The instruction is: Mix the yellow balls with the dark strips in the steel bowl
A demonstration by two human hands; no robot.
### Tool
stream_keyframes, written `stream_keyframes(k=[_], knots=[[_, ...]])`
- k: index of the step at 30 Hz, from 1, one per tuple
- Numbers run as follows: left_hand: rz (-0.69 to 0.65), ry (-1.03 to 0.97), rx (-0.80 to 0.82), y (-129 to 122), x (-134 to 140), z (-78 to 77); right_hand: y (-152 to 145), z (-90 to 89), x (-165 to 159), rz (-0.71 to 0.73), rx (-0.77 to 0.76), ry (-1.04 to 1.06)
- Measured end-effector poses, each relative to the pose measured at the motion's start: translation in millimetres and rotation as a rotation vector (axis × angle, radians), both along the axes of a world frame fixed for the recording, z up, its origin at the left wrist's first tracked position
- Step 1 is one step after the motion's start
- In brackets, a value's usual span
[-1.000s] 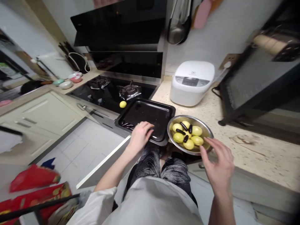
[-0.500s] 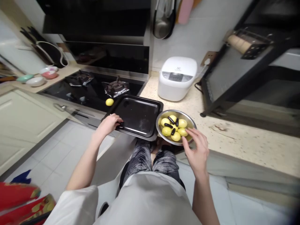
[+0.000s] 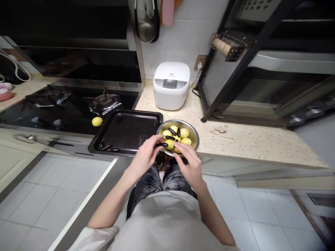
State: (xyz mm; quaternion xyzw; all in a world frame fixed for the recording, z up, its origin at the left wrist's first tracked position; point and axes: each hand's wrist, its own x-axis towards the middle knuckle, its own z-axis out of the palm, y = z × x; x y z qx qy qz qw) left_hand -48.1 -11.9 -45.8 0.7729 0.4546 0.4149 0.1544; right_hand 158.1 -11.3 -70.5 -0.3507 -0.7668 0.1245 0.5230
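Note:
My left hand [image 3: 148, 150] is closed on a slim black finger-shaped grape [image 3: 162, 144], held between thumb and fingers at the left side of a steel bowl [image 3: 195, 134]. Several lemons [image 3: 184, 132] fill the bowl. More black finger-shaped grapes [image 3: 172, 131] lie among and on top of them. Over the bowl's near right side, my right hand [image 3: 190, 162] has its thumb and fingers apart, the fingertips close to a lemon and partly covering it. Left of the bowl lies a black baking tray [image 3: 128, 130], with dark elongated shapes in its near left corner.
One lemon [image 3: 97, 121] sits on the black gas hob [image 3: 78, 118], left of the tray. Behind the bowl stands a white rice cooker [image 3: 171, 85]. A black rack [image 3: 230, 69] holding an oven [image 3: 274, 94] stands on the speckled counter [image 3: 251, 143] at right.
My left hand has moved right from the tray's near left corner to the bowl, bringing a black finger-shaped grape. My right hand has shifted inward over the bowl. The view has turned right.

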Motion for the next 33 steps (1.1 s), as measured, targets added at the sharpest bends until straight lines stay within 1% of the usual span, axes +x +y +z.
stream_keyframes(k=[2,5,8,9,12,13,16,18,21,23,25,27,29,31,33], knots=[[-0.037,-0.029,0.008,-1,18,-10.6,-1,-3.7,-1,0.029,-0.036,0.02],[-0.054,-0.062,0.034,-1,34,-25.0,1,-6.7,4,0.033,-0.082,0.066],[-0.032,-0.095,0.048,-3,42,-31.7,10,-8.1,14,0.002,-0.134,0.1],[-0.011,-0.099,0.056,-3,42,-32.2,15,-8.6,18,-0.041,-0.148,0.115],[0.056,-0.075,0.09,-6,40,-31.3,37,-11.5,32,-0.235,-0.189,0.134],[0.066,-0.062,0.099,-7,38,-30.7,45,-13.1,35,-0.282,-0.204,0.109],[0.083,-0.03,0.117,-8,31,-29.8,66,-18.8,41,-0.355,-0.245,-0.033],[0.106,0.008,0.136,-7,28,-29.4,73,-22.0,42,-0.376,-0.256,-0.105],[0.135,0.157,0.233,-6,27,-26.4,77,-25.1,44,-0.348,-0.247,-0.147],[0.118,0.26,0.304,-5,29,-21.9,77,-26.7,48,-0.313,-0.238,-0.147],[0.099,0.314,0.31,-4,29,-16.7,78,-28.4,52,-0.279,-0.23,-0.144],[0.121,0.348,0.257,0,20,-12.8,80,-30.3,55,-0.26,-0.211,-0.152],[0.18,0.389,0.192,4,-2,-11.5,82,-31.6,57,-0.26,-0.189,-0.153],[0.271,0.436,0.123,4,-37,-12.2,82,-31.4,56,-0.262,-0.165,-0.15],[0.406,0.487,0.033,-1,-80,-13.1,79,-29.1,54,-0.267,-0.14,-0.147]])
